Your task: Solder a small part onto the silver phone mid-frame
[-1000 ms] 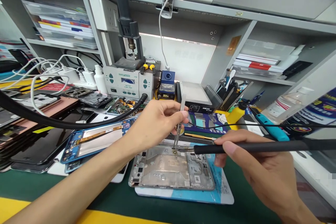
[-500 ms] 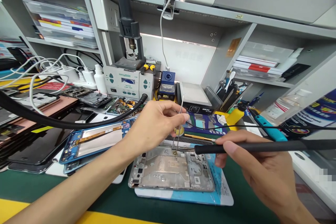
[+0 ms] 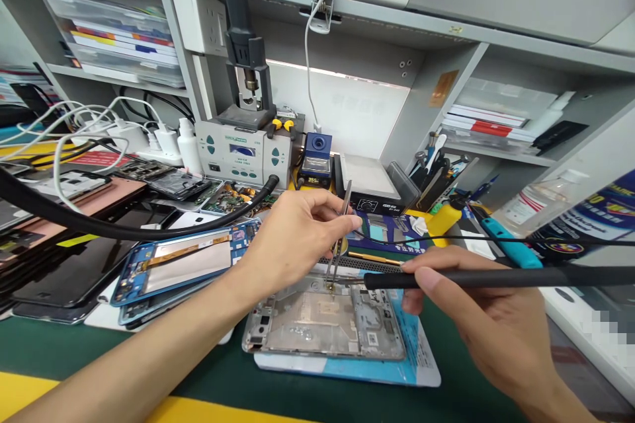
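Note:
An opened silver phone frame [image 3: 322, 324] lies on a blue and white mat [image 3: 421, 363] on the green bench. My left hand [image 3: 292, 238] pinches metal tweezers [image 3: 340, 238], whose tips rest at the top middle of the frame. My right hand [image 3: 476, 317] grips a black soldering iron [image 3: 486, 277] like a pen. Its tip meets the tweezer tips at the same spot on the frame.
A grey rework station [image 3: 243, 149] and a small blue soldering station [image 3: 316, 158] stand behind. Dismantled phones and a blue phone frame [image 3: 178, 264] crowd the left. A thick black hose [image 3: 99, 228] crosses there. A yellow bottle [image 3: 444, 218] and tool holder [image 3: 436, 175] sit at right.
The view has shifted slightly. The tweezers have tilted a little in my left hand; both tool tips stay on the same spot of the frame.

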Motion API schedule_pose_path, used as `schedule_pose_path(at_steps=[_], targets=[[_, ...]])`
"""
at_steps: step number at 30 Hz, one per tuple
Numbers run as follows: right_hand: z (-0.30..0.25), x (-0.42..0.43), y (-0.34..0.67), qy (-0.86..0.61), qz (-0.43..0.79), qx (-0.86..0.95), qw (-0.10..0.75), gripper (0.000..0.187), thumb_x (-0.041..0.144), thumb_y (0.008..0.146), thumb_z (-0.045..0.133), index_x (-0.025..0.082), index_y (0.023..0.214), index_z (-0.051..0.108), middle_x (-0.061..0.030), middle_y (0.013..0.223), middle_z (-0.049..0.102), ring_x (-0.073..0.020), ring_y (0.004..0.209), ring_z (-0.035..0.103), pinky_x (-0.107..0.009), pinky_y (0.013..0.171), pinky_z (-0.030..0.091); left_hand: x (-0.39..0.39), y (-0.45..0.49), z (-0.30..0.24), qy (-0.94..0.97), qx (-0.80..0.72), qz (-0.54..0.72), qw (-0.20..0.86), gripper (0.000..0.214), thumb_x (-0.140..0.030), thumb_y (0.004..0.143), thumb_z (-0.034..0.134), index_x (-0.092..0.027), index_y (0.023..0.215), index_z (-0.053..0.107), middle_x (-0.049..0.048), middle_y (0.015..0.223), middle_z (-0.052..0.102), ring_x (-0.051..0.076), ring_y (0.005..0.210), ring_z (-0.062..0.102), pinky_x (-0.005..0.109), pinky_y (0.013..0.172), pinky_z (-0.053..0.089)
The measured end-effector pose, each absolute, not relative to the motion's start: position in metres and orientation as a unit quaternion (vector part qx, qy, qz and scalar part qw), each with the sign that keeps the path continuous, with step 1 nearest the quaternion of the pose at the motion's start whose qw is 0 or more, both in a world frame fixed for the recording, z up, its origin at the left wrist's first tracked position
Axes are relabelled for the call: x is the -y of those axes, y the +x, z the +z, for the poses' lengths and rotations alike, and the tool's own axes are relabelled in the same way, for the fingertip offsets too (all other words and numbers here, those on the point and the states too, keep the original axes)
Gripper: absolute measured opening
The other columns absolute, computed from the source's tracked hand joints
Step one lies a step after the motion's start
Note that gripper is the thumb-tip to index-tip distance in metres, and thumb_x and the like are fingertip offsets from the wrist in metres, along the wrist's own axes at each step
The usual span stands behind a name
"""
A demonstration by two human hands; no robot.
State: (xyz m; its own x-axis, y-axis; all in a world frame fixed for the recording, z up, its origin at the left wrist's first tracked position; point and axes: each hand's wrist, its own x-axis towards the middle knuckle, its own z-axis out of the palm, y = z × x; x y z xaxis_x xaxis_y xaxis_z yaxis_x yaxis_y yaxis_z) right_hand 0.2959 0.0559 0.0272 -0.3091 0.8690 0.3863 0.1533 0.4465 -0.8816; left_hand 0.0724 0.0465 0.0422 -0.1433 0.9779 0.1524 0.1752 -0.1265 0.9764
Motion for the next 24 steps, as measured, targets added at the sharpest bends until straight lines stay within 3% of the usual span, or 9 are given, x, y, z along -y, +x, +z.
schedule_pose_path(at_steps=[6,24], targets=[[0.0285,-0.0571,0.2951,-0.359,0.365,0.728,0.456,0.012,0.031,0.093,0.075,0.027,0.085,0.082,-0.0006,0.06,0.072,-0.0199,0.055,0.065,-0.032,0.057,0.053,-0.0471,0.0739,0.0416,0.529,-0.539,0.535,0.378,0.013,-0.024,0.08,0.083,-0.016,0.082,0.073,-0.0037,0.069,0.07,0.008,0.048,0.058,0.018,0.047,0.047],[0.029,-0.0528,0.294,-0.361,0.423,0.688,0.465,0.01,0.035,0.094,0.076,0.031,0.089,0.084,-0.0007,0.067,0.074,-0.018,0.057,0.067,-0.027,0.055,0.055,-0.0479,0.0744,0.0429,0.534,-0.543,0.535,0.366,0.014,-0.028,0.084,0.08,-0.017,0.08,0.072,-0.0063,0.056,0.063,0.009,0.047,0.056,0.02,0.048,0.045]])
